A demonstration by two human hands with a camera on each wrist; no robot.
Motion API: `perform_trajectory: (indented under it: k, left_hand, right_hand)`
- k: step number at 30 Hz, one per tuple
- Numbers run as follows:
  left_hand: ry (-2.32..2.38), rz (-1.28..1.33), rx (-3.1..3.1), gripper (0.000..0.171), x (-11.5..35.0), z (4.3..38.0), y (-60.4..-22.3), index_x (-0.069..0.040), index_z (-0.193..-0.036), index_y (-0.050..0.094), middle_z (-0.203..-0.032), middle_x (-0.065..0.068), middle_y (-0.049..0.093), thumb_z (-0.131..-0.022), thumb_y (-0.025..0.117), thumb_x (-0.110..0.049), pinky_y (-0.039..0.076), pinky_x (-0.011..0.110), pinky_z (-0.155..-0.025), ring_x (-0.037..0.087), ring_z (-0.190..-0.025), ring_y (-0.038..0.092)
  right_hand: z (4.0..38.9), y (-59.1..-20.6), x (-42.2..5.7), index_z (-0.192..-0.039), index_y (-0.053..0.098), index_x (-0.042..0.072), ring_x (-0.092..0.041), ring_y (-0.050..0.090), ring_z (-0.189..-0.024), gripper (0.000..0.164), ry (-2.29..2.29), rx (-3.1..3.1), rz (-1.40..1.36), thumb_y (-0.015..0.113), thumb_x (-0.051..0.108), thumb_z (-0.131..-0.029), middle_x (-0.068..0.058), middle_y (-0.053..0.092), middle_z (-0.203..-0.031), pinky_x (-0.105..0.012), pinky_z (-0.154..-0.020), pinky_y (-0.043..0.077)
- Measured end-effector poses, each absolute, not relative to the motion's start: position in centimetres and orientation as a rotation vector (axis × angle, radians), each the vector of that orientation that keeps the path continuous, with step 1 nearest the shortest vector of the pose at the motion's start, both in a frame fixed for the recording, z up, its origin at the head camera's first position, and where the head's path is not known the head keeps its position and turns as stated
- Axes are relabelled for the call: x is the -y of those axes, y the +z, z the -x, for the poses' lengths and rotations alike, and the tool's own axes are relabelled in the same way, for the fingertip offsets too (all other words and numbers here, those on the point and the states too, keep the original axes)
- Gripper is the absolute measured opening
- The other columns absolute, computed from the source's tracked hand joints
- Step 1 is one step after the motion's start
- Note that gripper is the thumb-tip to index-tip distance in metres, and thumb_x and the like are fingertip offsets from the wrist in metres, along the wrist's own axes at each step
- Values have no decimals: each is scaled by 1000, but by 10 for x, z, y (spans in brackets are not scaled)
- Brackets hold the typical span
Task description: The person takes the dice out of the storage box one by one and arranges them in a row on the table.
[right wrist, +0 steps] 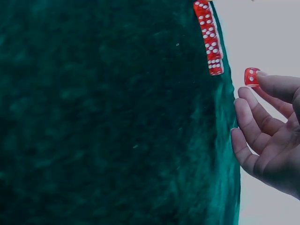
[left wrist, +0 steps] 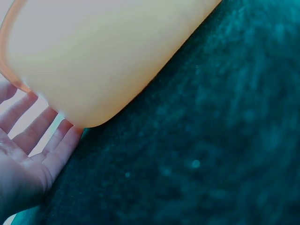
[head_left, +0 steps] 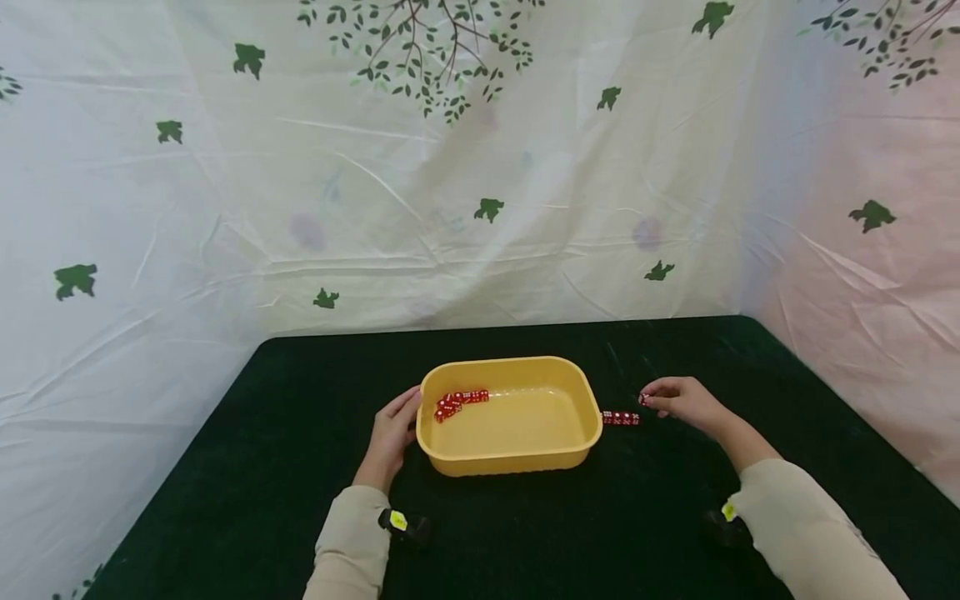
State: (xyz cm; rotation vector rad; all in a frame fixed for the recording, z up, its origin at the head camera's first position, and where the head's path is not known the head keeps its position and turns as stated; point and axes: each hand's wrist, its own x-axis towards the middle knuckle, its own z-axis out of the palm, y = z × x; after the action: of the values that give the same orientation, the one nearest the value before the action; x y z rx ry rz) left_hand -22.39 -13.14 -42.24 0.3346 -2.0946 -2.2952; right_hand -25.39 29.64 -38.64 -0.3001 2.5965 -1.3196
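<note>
A yellow plastic basin (head_left: 510, 465) stands on the dark green cloth, with several red dice (head_left: 472, 397) gathered in its left part. My left hand (head_left: 388, 437) is at the basin's left end; in the left wrist view its fairly straight fingers (left wrist: 35, 129) touch the outer wall. To the right of the basin, my right hand (head_left: 686, 402) pinches one red die (right wrist: 251, 77) with white pips between thumb and forefinger. Its other fingers are loosely bent. A straight row of red dice (head_left: 621, 418) lies between the basin and this hand, its left end right at the basin wall.
The green cloth-covered table (head_left: 300, 467) reaches back to a pale hanging cloth (head_left: 390, 217) printed with leaves. Dark wrist cameras (head_left: 408, 525) are strapped over both light sleeves (head_left: 817, 525).
</note>
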Motion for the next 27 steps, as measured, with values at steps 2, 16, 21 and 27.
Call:
perform_trajectory:
  k: [2,16,21,27]
  left_hand:
    - [-2299,-330,2089,52,132,224,-422,-15,-120,50,-124,4,44,-79,55,-45,40,38,-85,22,-106,45]
    - [-2308,-323,2084,54,133,224,-423,-14,-121,49,-124,5,43,-78,56,-46,40,40,-85,23,-106,44]
    - [-2312,-327,2088,55,133,225,-424,-14,-121,49,-124,5,43,-77,55,-47,40,39,-85,22,-106,44]
    - [-2311,-315,2086,53,134,225,-424,-15,-121,49,-124,3,44,-78,55,-46,40,38,-85,21,-105,44]
  right_hand:
    - [252,-388,-297,-106,53,-5,-25,51,-81,28,-1317,-2588,300,50,16,-88,-12,54,-97,-35,-69,45]
    - [244,-399,-295,-105,54,-3,-22,51,-79,27,-1281,-2604,257,51,15,-86,-10,52,-94,-33,-67,44]
    - [244,-401,-295,-105,54,-3,-22,50,-78,28,-1268,-2603,247,53,15,-84,-9,52,-88,-32,-65,43]
    - [245,-404,-295,-104,56,-1,-23,49,-79,27,-1265,-2611,256,54,16,-83,-9,52,-88,-32,-65,42]
